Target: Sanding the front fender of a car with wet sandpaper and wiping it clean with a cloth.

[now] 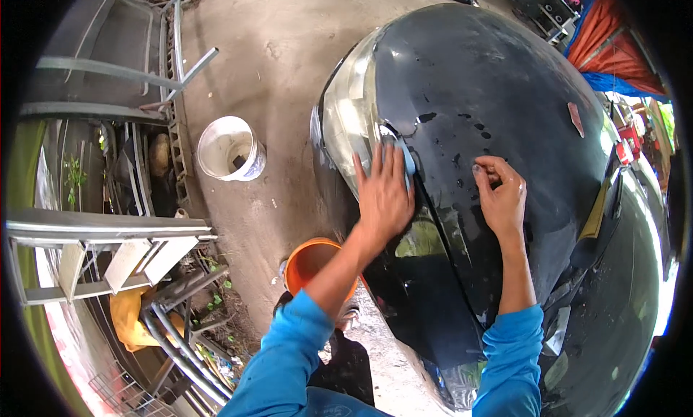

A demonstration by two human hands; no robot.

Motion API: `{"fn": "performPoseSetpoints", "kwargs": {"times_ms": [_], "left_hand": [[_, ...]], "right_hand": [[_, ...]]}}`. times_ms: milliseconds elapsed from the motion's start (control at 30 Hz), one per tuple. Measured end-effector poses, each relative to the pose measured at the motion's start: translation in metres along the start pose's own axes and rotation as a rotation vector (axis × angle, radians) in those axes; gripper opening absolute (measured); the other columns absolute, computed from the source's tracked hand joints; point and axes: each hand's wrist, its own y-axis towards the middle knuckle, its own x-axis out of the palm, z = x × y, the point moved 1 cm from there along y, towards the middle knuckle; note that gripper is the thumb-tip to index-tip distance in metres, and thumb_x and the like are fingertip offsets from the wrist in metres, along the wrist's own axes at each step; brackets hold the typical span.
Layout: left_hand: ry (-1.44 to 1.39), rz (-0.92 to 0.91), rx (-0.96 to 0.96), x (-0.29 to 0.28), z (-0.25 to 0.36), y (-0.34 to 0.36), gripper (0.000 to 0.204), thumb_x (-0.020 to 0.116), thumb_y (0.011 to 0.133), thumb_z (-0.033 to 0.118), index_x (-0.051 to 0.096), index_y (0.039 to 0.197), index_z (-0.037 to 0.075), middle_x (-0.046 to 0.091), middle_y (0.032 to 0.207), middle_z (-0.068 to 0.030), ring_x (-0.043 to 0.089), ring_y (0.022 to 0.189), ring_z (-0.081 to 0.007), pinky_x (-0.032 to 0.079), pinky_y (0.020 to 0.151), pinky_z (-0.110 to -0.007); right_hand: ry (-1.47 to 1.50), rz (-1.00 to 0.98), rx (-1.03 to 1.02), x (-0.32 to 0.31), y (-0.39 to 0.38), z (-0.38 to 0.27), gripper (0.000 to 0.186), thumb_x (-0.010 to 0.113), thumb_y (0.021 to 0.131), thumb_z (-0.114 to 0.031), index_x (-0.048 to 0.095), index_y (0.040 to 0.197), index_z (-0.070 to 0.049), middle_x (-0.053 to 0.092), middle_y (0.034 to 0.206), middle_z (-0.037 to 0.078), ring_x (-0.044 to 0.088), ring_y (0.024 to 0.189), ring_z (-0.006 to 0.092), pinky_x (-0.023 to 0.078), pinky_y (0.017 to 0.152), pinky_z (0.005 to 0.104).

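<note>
Blue sleeves (281, 356) come up from the lower edge, pushed back to leave both forearms bare. The left hand (386, 197) lies palm down with its fingers stretched out and slightly parted, pressing a light blue pad (409, 157) against the seam between the clear headlight (352, 103) and the black car hood (469, 71). The right hand (502, 197) is partly curled over the hood, thumb near the bent fingers; whether it pinches anything, or touches the surface, I cannot tell. Water drops (485, 135) dot the hood between the hands. Left of the car, an orange bucket (297, 264) stands near the left forearm, and a white bucket (254, 164) farther off.
</note>
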Motion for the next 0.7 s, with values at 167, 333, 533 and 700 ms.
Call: {"fn": "performPoseSetpoints", "kwargs": {"times_ms": [167,333,533,700], "left_hand": [[-0.078,0.023,-0.027,0.018,-0.005,0.017,0.064,0.059,0.092,0.022,0.041,0.146,-0.008,0.045,0.150,-0.0268,0.036,0.145,-0.0394,0.015,0.119,-0.065],[-0.064,-0.015,-0.001,0.004,-0.003,0.005,0.064,0.060,0.091,0.020,0.042,0.146,-0.005,0.042,0.154,-0.0235,0.036,0.145,-0.0383,0.016,0.119,-0.065],[-0.098,0.011,-0.013,0.018,0.008,-0.007,0.066,0.061,0.090,0.024,0.041,0.145,-0.008,0.044,0.152,-0.0251,0.037,0.145,-0.0372,0.016,0.120,-0.064],[-0.079,0.049,-0.058,0.001,-0.010,0.016,0.062,0.061,0.091,0.023,0.045,0.145,-0.004,0.047,0.151,-0.0198,0.040,0.142,-0.0370,0.017,0.119,-0.064]], "right_hand": [[-0.034,-0.008,0.054,-0.003,-0.002,0.002,0.013,0.070,0.091,-0.008,0.071,0.101,0.001,0.073,0.086,0.012,0.069,0.072,0.0180,0.053,0.068,0.0293],[-0.032,-0.012,0.053,-0.003,0.000,0.004,0.014,0.070,0.092,-0.010,0.071,0.101,0.001,0.073,0.085,0.012,0.067,0.072,0.0164,0.052,0.068,0.0295],[-0.053,-0.021,0.044,-0.002,0.001,0.012,0.014,0.070,0.093,-0.010,0.072,0.102,0.000,0.073,0.086,0.010,0.066,0.071,0.0145,0.052,0.068,0.0289],[-0.076,-0.016,0.019,0.001,0.002,0.005,0.014,0.070,0.093,-0.010,0.072,0.102,0.000,0.073,0.084,0.008,0.064,0.070,0.0123,0.051,0.066,0.0276]]}}
